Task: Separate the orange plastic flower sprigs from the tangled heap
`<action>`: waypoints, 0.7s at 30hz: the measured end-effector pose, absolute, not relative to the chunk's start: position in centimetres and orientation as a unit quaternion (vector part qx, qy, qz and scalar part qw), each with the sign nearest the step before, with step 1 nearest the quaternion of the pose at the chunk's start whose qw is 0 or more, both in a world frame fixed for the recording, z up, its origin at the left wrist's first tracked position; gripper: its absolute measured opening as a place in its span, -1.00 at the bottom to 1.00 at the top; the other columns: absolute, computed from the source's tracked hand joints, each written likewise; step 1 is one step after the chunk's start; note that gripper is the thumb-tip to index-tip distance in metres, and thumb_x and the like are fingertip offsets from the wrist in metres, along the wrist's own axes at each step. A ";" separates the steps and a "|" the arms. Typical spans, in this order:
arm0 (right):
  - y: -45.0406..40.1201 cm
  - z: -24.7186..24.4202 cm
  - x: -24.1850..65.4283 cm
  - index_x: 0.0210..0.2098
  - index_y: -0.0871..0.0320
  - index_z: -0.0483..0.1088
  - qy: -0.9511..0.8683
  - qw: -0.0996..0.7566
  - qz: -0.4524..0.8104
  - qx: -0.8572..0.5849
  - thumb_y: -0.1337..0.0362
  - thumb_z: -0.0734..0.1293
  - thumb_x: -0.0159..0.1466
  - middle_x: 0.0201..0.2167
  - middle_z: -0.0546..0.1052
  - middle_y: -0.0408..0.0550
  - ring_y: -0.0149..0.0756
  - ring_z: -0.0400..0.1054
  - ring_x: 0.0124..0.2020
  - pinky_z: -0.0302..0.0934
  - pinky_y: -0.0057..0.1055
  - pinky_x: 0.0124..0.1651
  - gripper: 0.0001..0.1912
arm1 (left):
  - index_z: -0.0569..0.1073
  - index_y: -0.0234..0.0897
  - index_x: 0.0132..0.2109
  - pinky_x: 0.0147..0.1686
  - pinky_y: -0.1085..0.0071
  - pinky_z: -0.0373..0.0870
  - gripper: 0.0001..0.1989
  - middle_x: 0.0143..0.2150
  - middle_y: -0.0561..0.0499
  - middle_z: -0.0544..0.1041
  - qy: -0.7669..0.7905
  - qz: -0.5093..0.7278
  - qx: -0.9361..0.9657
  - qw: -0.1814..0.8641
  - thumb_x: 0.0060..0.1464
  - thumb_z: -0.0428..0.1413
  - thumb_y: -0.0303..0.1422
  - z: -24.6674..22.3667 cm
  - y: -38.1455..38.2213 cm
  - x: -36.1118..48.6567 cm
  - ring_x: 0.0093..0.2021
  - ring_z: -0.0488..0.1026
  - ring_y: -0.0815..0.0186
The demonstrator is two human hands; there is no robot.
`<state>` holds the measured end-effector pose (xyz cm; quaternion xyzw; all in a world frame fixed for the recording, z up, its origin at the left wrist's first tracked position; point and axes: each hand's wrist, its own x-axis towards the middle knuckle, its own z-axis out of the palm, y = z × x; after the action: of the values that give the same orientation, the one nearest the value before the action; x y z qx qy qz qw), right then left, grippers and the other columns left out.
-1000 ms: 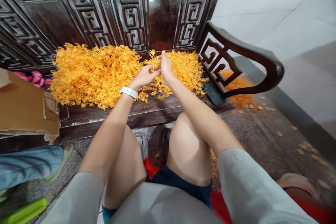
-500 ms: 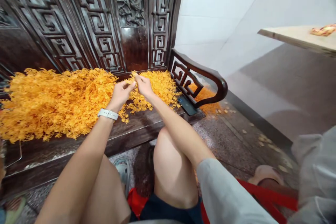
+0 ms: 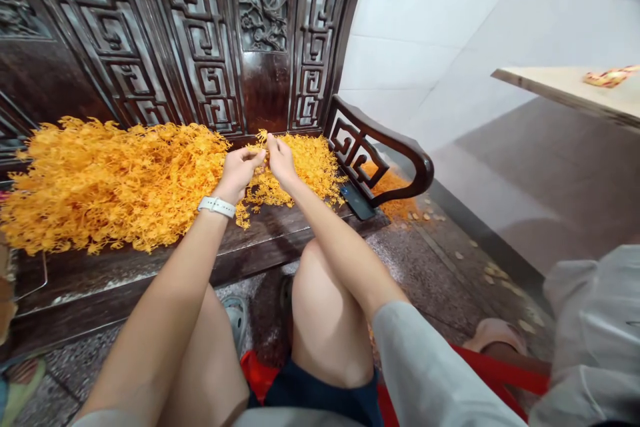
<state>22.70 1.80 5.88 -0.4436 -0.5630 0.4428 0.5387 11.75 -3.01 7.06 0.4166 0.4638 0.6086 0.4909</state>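
Note:
My left hand (image 3: pixel 241 172), with a white watch band (image 3: pixel 217 206) on its wrist, is closed in a pinch on a small orange artificial-flower piece (image 3: pixel 262 137). Against it, my right hand (image 3: pixel 281 161) has its fingers closed around the same piece, whose frilly tip shows just above the fingertips. The exact grip is partly hidden by the fingers. To the left lies a large heap of orange flower pieces (image 3: pixel 120 187). Beneath and behind my right hand spreads a smaller pile of similar pieces (image 3: pixel 315 163).
The piles lie on a dark carved wooden bench (image 3: pixel 280 237) with a curved armrest (image 3: pixel 400 147). A phone (image 3: pixel 357 202) lies by the armrest. More orange pieces (image 3: pixel 395 195) are on the floor beyond. A board (image 3: pixel 560 83) juts in at right, above another person's leg (image 3: pixel 595 320).
The view has shifted slightly. Both hands stay close together over the smaller pile, and my right fingers have straightened a little around the flower piece.

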 end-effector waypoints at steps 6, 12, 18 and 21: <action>2.1 5.7 22.5 -0.55 0.09 0.10 -0.585 0.592 0.410 -0.373 -0.23 0.37 0.36 -0.54 0.12 -0.24 -0.42 0.03 -0.45 0.04 -0.42 -0.35 -0.35 | 0.52 -0.26 -0.36 -0.38 0.48 0.33 -0.60 -0.37 0.02 0.54 0.408 0.621 0.421 0.520 -0.11 0.51 -0.13 7.1 -3.0 11.4 -0.37 0.43 0.40; 0.5 7.7 21.6 -0.38 0.05 0.20 -0.538 0.505 0.573 -0.357 -0.28 0.39 0.32 -0.55 0.35 -0.25 -0.45 0.20 -0.56 0.04 -0.43 -0.50 -0.43 | 0.29 -0.20 -0.50 -0.52 0.42 0.21 -0.43 -0.55 0.07 0.32 0.390 0.591 0.408 0.577 0.14 0.32 0.10 7.6 -2.8 11.5 -0.54 0.28 0.41; 0.2 11.2 21.9 -0.30 0.03 0.26 -0.461 0.548 0.592 -0.370 -0.26 0.30 0.42 -0.68 0.06 -0.35 -0.46 -0.03 -0.67 -0.11 -0.43 -0.60 -0.51 | 0.26 -0.17 -0.48 -0.48 0.39 0.36 -0.45 -0.62 0.11 0.19 0.356 0.651 0.345 0.575 0.32 0.15 0.09 9.0 -2.7 10.0 -0.58 0.20 0.40; 0.2 12.5 23.6 -0.23 0.03 0.34 -0.469 0.552 0.602 -0.335 -0.24 0.28 0.44 -0.68 -0.08 -0.37 -0.45 -0.18 -0.69 -0.24 -0.41 -0.63 -0.54 | 0.29 -0.16 -0.46 -0.43 0.38 0.40 -0.46 -0.62 0.11 0.17 0.359 0.681 0.351 0.533 0.31 0.16 0.12 9.8 -2.6 8.9 -0.55 0.27 0.37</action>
<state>23.60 0.18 12.50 -0.3353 -0.4695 0.6020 0.5521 8.94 -2.58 9.76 0.3510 0.3589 0.6812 0.5329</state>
